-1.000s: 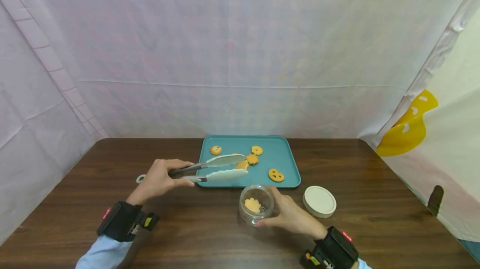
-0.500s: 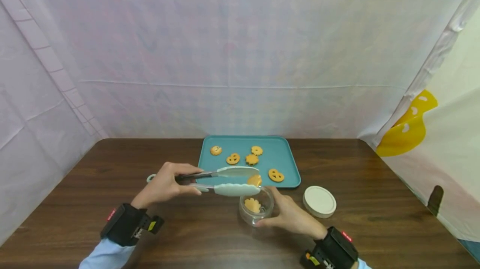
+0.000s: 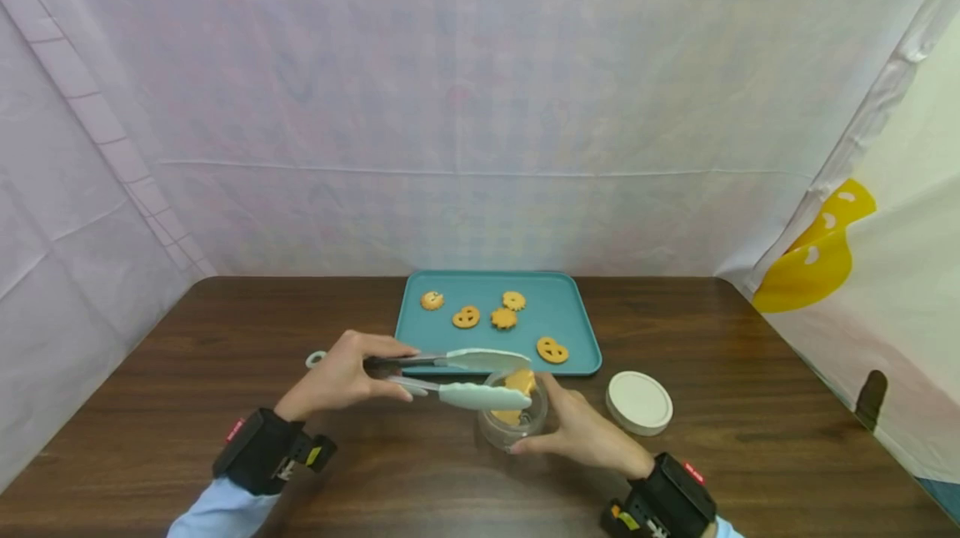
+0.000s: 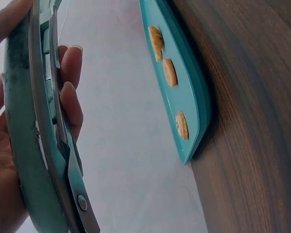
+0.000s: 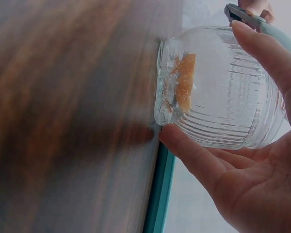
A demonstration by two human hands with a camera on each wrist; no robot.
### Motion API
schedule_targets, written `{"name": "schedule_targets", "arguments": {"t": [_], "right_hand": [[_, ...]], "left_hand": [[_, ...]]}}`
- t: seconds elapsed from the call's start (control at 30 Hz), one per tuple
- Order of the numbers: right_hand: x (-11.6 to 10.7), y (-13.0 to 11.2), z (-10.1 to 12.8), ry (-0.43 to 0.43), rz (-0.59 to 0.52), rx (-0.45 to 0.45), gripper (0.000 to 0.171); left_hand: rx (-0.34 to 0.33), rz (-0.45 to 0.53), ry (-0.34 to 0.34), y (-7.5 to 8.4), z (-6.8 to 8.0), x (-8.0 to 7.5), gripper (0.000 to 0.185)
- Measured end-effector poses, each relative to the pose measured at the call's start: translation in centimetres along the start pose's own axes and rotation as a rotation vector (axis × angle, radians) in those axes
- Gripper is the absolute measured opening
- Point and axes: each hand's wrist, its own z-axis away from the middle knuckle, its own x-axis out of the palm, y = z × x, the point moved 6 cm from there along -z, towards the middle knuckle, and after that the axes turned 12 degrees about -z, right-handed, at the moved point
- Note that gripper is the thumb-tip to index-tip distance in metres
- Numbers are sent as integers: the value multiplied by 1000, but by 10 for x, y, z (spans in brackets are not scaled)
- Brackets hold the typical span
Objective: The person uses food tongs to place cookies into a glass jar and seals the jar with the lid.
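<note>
Your left hand (image 3: 341, 375) has its fingers curled about the tongs (image 3: 483, 396), thumb on the near arm and the other fingers on the far one, with the pale green tips reaching out to the right of those fingers. Between the tips sits a golden biscuit (image 3: 519, 382), over the mouth of the glass jar (image 3: 497, 439); from the head view you can't quite tell whether its lower edge is already below the rim. Your right hand (image 3: 581, 429) is wrapped round that jar, thumb along the near side, other fingers round the far side, and the jar stands upright on the brown surface (image 3: 375, 471), to the left of your right palm. Inside it, down at the base near your lowest right fingertip in the right wrist view, lies another biscuit (image 5: 185, 82). Beyond both sets of fingers is the blue tray (image 3: 555, 292), carrying five more pieces: a pretzel (image 3: 552, 350) nearest your right fingers, a second pretzel (image 3: 466, 318) beyond the tongs, two scalloped biscuits (image 3: 504, 319) close together, and a round biscuit (image 3: 432, 301) towards the far left corner. The white lid (image 3: 640, 403) lies flat to the right of your right fingers, near the jar but apart from it. A pale cloth (image 3: 480, 104) hangs behind everything, farthest from your fingers.
</note>
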Motion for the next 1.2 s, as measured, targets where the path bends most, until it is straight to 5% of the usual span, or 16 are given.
{"name": "schedule_targets", "arguments": {"t": [1.2], "right_hand": [[0, -4, 2, 23, 43, -20, 84]], "left_hand": [[-57, 30, -134, -4, -1, 11, 57]]}}
